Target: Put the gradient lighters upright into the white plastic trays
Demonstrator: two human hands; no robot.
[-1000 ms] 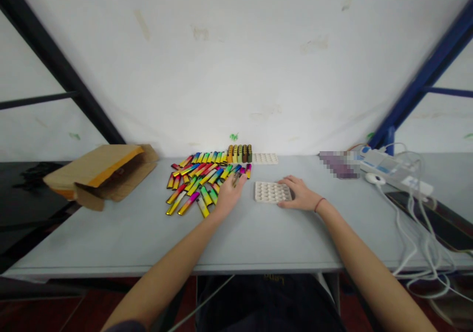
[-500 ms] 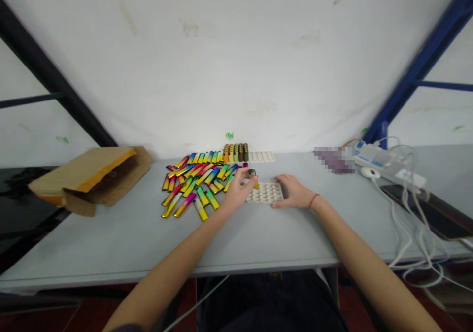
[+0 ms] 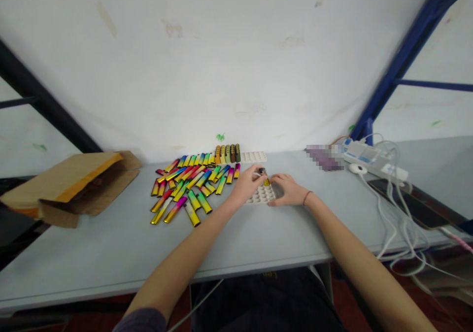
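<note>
In my left hand (image 3: 248, 182) a lighter (image 3: 266, 180), dark at the top and yellow below, stands upright between thumb and fingers. It is over the far right corner of a white tray (image 3: 258, 195) with rows of round holes; whether its base sits in a hole I cannot tell. My right hand (image 3: 290, 190) grips the tray's right side, fingers at the far corner and thumb at the near one. Left of the tray lies a loose pile of shiny multicoloured lighters (image 3: 192, 174).
Against the wall, several upright lighters (image 3: 228, 153) stand in rows beside bare tray holes (image 3: 253, 156). An open cardboard box (image 3: 66, 179) lies at the left. To the right are a blurred purple thing (image 3: 325, 158), a power strip (image 3: 373, 157), white cables (image 3: 393, 214) and a dark flat device (image 3: 410, 204).
My left hand has carried the lighter right, from the tray's left part to its far right corner. My right hand keeps its hold on the tray. The whole view has shifted slightly.
</note>
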